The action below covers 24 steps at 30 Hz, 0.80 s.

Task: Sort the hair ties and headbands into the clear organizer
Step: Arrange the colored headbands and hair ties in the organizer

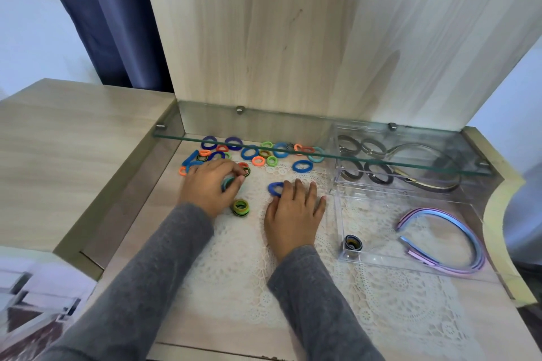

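Hair ties (pixel 258 154): I see most of them loose in a scatter left of the clear organizer (pixel 381 261), mixed blue, orange, green and teal, partly under the glass shelf (pixel 293 152) that also runs above the organizer's far end.

Left hand (pixel 209 184): well left of the organizer, at the near edge of the scatter. Its fingers are curled and pinch a teal tie (pixel 227 182) against the thumb. I can't tell if it's one tie or several.

Right hand (pixel 296 211): between the left hand and the organizer, palm down on the lace doily (pixel 264 287), fingers straight and spread, holding nothing. Its index finger touches a single blue tie (pixel 275 188).

A small stack of green/yellow/black ties (pixel 241 207) stands on the doily left of the organizer, between the two hands.

Organizer contents:
- Near compartment: pastel headbands (pixel 448 231), pink and blue, nested together. Their ends hang over the organizer's near right wall.
- Same compartment, near left corner: a small dark tie stack (pixel 353 242).
- Far compartments: dark ties (pixel 378 173) side by side, with a dark headband (pixel 431 184) to their right.

Both arms are in grey sleeves (pixel 152 272).
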Each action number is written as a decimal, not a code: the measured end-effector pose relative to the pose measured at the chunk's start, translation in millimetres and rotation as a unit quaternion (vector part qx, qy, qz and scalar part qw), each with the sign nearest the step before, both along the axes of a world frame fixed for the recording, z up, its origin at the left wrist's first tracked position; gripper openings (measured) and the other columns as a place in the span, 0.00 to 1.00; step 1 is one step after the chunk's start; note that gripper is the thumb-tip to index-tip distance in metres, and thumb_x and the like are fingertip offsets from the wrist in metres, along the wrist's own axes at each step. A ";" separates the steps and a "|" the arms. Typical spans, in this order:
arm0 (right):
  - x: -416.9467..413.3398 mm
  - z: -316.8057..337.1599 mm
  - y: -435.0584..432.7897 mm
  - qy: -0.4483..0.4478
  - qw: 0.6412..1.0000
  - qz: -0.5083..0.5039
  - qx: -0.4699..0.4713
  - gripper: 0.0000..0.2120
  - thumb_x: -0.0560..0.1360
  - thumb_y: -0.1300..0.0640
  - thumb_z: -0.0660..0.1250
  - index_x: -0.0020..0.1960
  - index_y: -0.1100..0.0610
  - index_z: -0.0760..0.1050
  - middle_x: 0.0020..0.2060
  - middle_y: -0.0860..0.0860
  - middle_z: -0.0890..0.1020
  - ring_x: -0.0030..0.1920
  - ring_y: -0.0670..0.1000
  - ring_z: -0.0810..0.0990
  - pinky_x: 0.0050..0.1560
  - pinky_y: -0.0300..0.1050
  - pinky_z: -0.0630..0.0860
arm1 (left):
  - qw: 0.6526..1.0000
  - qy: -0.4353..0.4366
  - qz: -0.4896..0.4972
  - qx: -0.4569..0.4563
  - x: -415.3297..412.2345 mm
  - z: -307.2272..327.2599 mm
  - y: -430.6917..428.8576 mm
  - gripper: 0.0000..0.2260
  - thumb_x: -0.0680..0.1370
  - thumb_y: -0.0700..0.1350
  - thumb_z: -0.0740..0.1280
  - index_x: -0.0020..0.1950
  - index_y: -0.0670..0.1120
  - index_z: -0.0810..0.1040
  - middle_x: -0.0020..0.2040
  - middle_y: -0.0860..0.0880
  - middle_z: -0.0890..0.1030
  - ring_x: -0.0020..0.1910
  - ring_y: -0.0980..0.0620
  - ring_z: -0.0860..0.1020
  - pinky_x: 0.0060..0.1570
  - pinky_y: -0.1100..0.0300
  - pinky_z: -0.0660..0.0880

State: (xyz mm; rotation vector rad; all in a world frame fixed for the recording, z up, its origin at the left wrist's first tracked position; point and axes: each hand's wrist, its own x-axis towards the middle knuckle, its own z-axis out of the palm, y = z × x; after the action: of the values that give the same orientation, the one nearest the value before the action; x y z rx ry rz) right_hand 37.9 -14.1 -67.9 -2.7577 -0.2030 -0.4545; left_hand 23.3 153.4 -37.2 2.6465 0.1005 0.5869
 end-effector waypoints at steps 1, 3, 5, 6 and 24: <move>-0.2 -0.2 -0.4 0.008 1.000 0.003 0.001 0.20 0.73 0.53 0.63 0.64 0.58 0.73 0.65 0.58 0.74 0.70 0.64 0.65 0.68 0.67 0.56 | 1.000 -0.023 -0.009 -0.019 -8.3 -2.4 0.4 0.08 0.76 0.56 0.63 0.50 0.55 0.78 0.50 0.59 0.80 0.53 0.53 0.77 0.54 0.51 0.68; -1.2 0.4 -0.1 0.015 1.000 0.007 0.001 0.21 0.74 0.53 0.62 0.65 0.58 0.72 0.66 0.58 0.73 0.71 0.64 0.63 0.69 0.66 0.54 | 0.997 -0.061 -0.032 -0.034 -24.2 -6.8 -1.1 0.08 0.74 0.55 0.63 0.48 0.54 0.78 0.49 0.59 0.80 0.51 0.54 0.77 0.54 0.48 0.72; -1.7 1.3 -0.3 0.007 1.000 0.005 0.006 0.20 0.74 0.53 0.63 0.64 0.59 0.73 0.65 0.58 0.74 0.70 0.65 0.64 0.68 0.67 0.55 | 0.995 -0.081 -0.042 -0.031 -35.7 -11.1 -3.9 0.06 0.74 0.52 0.66 0.48 0.53 0.79 0.49 0.58 0.80 0.50 0.55 0.78 0.52 0.47 0.73; -1.8 1.8 -0.4 0.005 1.000 0.005 0.008 0.20 0.74 0.53 0.63 0.64 0.59 0.73 0.66 0.58 0.74 0.70 0.65 0.63 0.68 0.67 0.55 | 0.995 -0.087 -0.044 -0.026 -40.0 -12.0 -4.6 0.06 0.73 0.51 0.67 0.48 0.53 0.79 0.49 0.58 0.80 0.50 0.55 0.78 0.52 0.47 0.74; -4.0 4.1 -1.3 0.015 1.000 0.017 0.020 0.20 0.75 0.53 0.63 0.65 0.58 0.72 0.67 0.58 0.72 0.72 0.64 0.61 0.70 0.65 0.52 | 0.994 -0.063 -0.064 0.060 -50.8 -15.1 -9.3 0.08 0.73 0.51 0.63 0.47 0.52 0.79 0.51 0.56 0.80 0.53 0.53 0.77 0.51 0.51 0.72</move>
State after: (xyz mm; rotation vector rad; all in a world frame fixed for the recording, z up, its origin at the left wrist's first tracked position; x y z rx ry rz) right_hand 34.0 -15.4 -63.8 -2.7165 -0.2315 -0.4035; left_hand -27.6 144.1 -52.3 2.6972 -0.1451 0.7341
